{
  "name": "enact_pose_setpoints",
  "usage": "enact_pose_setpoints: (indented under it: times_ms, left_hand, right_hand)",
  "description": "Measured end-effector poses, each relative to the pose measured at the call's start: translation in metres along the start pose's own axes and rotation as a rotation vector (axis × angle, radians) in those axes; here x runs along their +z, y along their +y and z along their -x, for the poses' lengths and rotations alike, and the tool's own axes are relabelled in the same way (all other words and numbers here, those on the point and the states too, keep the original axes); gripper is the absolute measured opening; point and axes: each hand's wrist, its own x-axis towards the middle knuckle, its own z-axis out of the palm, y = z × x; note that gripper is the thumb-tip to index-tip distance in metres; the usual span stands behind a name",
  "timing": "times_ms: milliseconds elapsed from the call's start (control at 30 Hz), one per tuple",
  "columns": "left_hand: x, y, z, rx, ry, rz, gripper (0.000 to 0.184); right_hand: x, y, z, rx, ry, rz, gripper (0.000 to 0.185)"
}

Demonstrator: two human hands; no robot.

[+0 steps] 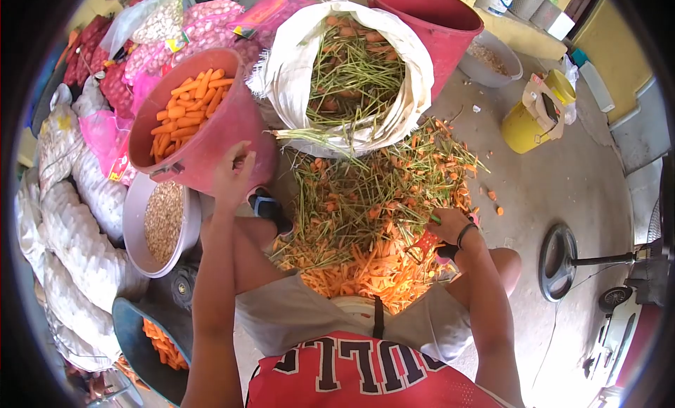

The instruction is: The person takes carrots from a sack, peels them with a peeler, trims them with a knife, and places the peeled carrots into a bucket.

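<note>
My left hand is raised at the near side of a big red bucket, just below its rim. Its fingers are loosely curled and apart, with nothing visible between them. Peeled carrots fill the bucket. My right hand is closed around a small tool with a green handle; its blade is hidden. That hand hovers above a heap of carrot peelings between my legs. Farther out, the heap turns into cut carrot tops and green stalks.
A white sack full of carrots with stalks stands ahead, before another red bucket. At left are a basin of pale kernels, a dark tub with carrots and stacked sacks. A yellow bucket and fan base stand right.
</note>
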Motion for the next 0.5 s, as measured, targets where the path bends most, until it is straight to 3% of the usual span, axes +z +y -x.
enact_pose_setpoints:
  times_ms: [267, 367, 500]
  left_hand:
    - [-0.005, -0.003, 0.002, -0.039, -0.071, 0.036, 0.025]
    - [-0.025, 0.002, 0.007, -0.078, 0.037, 0.046, 0.026]
    - [-0.119, -0.025, 0.031, -0.123, 0.212, 0.003, 0.031]
  right_hand:
    - [0.001, -0.004, -0.002, -0.001, -0.027, 0.006, 0.043]
    - [-0.001, -0.010, 0.001, -0.011, -0.034, -0.006, 0.044]
    - [-0.002, -0.010, 0.002, -0.022, -0.014, -0.039, 0.044]
